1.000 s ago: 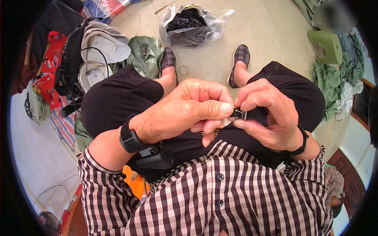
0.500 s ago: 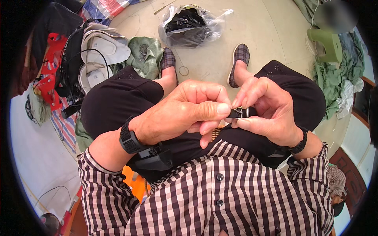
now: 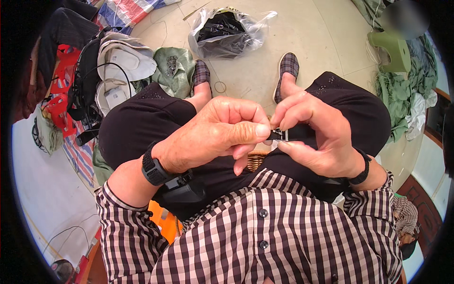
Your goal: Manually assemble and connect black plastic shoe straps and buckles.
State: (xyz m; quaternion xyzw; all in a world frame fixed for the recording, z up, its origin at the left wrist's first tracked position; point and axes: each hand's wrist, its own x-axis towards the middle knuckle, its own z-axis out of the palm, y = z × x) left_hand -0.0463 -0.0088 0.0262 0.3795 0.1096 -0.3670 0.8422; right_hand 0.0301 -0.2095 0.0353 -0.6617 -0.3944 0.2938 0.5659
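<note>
Pale floor (image 3: 309,31), bag (image 3: 256,35) of straps (image 3: 220,31), held buckle (image 3: 281,135)

A glossy beige floor of large tiles (image 3: 326,40) is crossed by thin joint lines and brightly lit, while an olive-green plastic stool (image 3: 402,54) is seen at the right near heaped green cloth (image 3: 393,106), and red-white-and-blue striped sheeting (image 3: 126,13) is spread at upper left.

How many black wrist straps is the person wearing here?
2: a black wrist strap just behind the left hand, and a second strap just behind the right hand. Each one's underside is out of view.
</note>
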